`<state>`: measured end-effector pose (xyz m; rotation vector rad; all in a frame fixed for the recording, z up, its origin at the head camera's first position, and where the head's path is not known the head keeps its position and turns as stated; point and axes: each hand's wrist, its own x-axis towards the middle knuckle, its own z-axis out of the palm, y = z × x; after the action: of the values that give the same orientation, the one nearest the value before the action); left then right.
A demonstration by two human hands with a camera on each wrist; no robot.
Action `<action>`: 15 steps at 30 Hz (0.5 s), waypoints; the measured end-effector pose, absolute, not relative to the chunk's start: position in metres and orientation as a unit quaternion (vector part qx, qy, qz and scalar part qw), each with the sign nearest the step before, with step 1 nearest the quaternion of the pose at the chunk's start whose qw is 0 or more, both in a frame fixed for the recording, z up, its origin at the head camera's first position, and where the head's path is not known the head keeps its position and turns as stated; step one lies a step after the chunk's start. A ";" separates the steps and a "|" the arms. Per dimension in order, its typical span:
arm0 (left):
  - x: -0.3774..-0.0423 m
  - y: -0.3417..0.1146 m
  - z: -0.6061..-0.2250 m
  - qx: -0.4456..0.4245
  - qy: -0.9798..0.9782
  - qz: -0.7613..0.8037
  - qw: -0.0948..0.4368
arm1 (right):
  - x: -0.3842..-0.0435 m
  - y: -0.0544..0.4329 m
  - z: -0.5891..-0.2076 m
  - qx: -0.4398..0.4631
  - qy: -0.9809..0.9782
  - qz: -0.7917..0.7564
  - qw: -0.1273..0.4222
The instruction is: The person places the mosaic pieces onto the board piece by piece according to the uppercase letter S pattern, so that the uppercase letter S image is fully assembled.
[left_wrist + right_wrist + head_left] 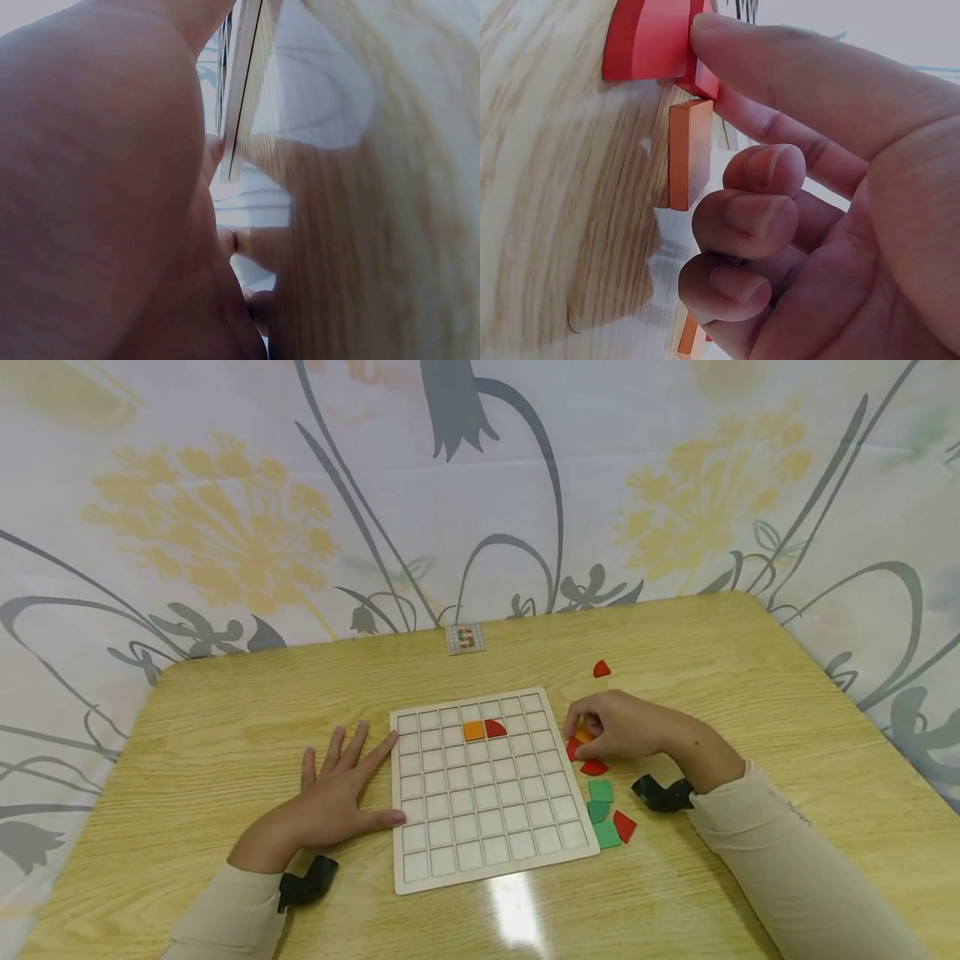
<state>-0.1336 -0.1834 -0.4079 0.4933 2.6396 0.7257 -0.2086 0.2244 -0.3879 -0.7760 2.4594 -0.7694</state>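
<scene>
A square wooden grid board [491, 793] lies on the table; an orange square tile [473, 731] and a red quarter-round tile [495, 728] sit side by side in its upper cells. My left hand [330, 807] rests flat with fingers spread, its thumb and index finger touching the board's left edge. Beside the right edge, my right hand [628, 724] pinches a red tile [703, 76] between thumb and index finger, the other fingers curled in. Another red tile [645, 41] and an orange tile [691, 154] are close to those fingertips.
Green tiles [601, 791] and a red tile [625, 827] lie along the board's lower right. A lone red tile [602, 669] is farther back. At the table's rear edge lies a small pattern card [466, 639], with a floral cloth [480, 493] behind it.
</scene>
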 end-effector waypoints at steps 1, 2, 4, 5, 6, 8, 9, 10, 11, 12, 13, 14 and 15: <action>-0.134 -0.183 -0.408 0.174 0.934 0.257 0.179 | -0.209 0.224 -0.388 -0.280 0.891 -0.279 0.222; -0.133 -0.183 -0.408 0.174 0.933 0.257 0.179 | -0.209 0.225 -0.389 -0.278 0.892 -0.280 0.221; -0.134 -0.183 -0.409 0.175 0.933 0.258 0.179 | -0.209 0.225 -0.389 -0.276 0.893 -0.280 0.218; -0.134 -0.184 -0.409 0.175 0.934 0.256 0.179 | -0.209 0.225 -0.389 -0.275 0.894 -0.280 0.217; -0.134 -0.184 -0.410 0.175 0.934 0.253 0.179 | -0.210 0.225 -0.390 -0.274 0.894 -0.280 0.215; -0.134 -0.185 -0.410 0.175 0.935 0.250 0.178 | -0.210 0.225 -0.390 -0.273 0.896 -0.280 0.213; -0.134 -0.185 -0.410 0.175 0.936 0.248 0.178 | -0.210 0.225 -0.390 -0.273 0.896 -0.281 0.212; -0.134 -0.185 -0.411 0.176 0.936 0.248 0.178 | -0.210 0.225 -0.390 -0.273 0.896 -0.282 0.210; -0.134 -0.185 -0.411 0.176 0.936 0.248 0.178 | -0.210 0.225 -0.390 -0.274 0.895 -0.283 0.208; -0.134 -0.185 -0.410 0.176 0.935 0.250 0.177 | -0.210 0.225 -0.390 -0.274 0.895 -0.284 0.207; -0.134 -0.185 -0.410 0.176 0.935 0.251 0.177 | -0.210 0.225 -0.390 -0.275 0.895 -0.285 0.206; -0.134 -0.185 -0.410 0.177 0.935 0.252 0.176 | -0.210 0.225 -0.390 -0.275 0.895 -0.287 0.205; -0.134 -0.185 -0.411 0.177 0.935 0.252 0.176 | -0.210 0.225 -0.390 -0.276 0.894 -0.288 0.205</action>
<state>-0.1338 -0.1846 -0.4106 0.5004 2.6484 0.7139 -0.2099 0.2253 -0.3897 -0.7693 2.4925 -0.8029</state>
